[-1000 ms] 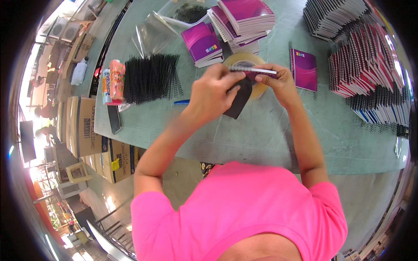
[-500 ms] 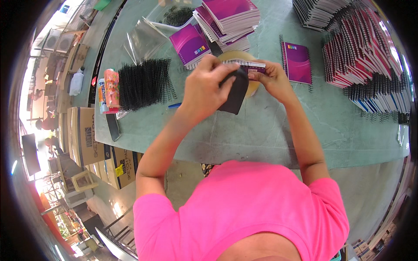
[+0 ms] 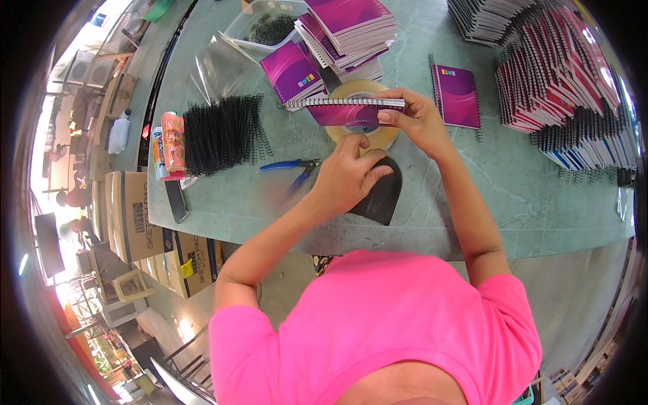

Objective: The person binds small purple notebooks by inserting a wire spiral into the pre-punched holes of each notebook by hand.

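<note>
Green and scuffed, the worktop (image 3: 472, 202) runs across the upper view, with cardboard boxes (image 3: 135, 216) stacked on the floor along its left edge. On its left side a bundle of black spiral binding coils (image 3: 226, 131) lies beside a bright orange and blue packet (image 3: 169, 143). Just right of the coils rest blue-handled pliers (image 3: 290, 167). The left hand (image 3: 347, 177) comes next, its grip narrow, fingertips pinching at the lower edge of a purple spiral notebook (image 3: 351, 111) and resting over a dark rounded sheet (image 3: 381, 192) on the worktop. The notebook is held up just above a roll of clear tape (image 3: 361, 91). The right hand (image 3: 415, 118) has its grip closed on the notebook's right end, thumb in front. Behind, a pile of purple notebooks (image 3: 347, 27) stands; one more notebook (image 3: 457, 94) lies flat to the right, and large stacks of bound notebooks (image 3: 560, 88) fill the far right.
</note>
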The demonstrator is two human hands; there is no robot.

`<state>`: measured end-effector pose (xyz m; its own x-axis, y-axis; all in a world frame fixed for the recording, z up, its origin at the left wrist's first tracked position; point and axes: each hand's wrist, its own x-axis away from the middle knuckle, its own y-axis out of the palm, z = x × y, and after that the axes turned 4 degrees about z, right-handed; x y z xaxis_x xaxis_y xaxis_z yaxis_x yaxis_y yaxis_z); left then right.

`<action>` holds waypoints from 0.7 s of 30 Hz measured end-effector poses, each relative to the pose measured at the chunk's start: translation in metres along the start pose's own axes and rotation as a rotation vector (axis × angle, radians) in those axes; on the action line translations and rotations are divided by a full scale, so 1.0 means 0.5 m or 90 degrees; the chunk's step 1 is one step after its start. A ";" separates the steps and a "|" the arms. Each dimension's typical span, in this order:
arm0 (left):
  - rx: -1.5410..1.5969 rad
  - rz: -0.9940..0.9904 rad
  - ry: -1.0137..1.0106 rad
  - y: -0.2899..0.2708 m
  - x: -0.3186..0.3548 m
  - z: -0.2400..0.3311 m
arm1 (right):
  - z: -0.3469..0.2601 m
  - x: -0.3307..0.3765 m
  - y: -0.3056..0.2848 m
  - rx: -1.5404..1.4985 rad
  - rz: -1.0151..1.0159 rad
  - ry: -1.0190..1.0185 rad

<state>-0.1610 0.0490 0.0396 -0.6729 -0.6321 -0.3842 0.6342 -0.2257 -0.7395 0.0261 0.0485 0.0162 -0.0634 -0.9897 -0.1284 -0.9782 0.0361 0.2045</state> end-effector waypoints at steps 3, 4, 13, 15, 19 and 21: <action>-0.171 0.156 0.102 -0.026 -0.048 -0.001 | 0.004 0.004 -0.012 0.041 0.005 0.060; -0.239 0.211 0.133 -0.043 -0.076 -0.004 | 0.005 0.007 -0.018 0.067 0.004 0.060; -0.192 0.080 0.076 -0.068 -0.106 -0.030 | -0.050 0.016 -0.015 0.544 0.077 -0.194; -0.156 0.058 0.072 -0.072 -0.112 -0.024 | -0.065 0.024 -0.005 0.416 0.068 -0.057; -0.159 0.026 0.115 -0.072 -0.107 -0.041 | -0.059 0.032 0.000 0.127 0.056 0.106; -0.155 0.036 0.091 -0.068 -0.104 -0.036 | -0.043 0.028 -0.004 0.070 0.037 0.111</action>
<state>-0.1543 0.1030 0.0749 -0.6976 -0.5231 -0.4896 0.5731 0.0027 -0.8195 0.0313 0.0315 0.0350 -0.0950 -0.9941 0.0528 -0.9902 0.0998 0.0976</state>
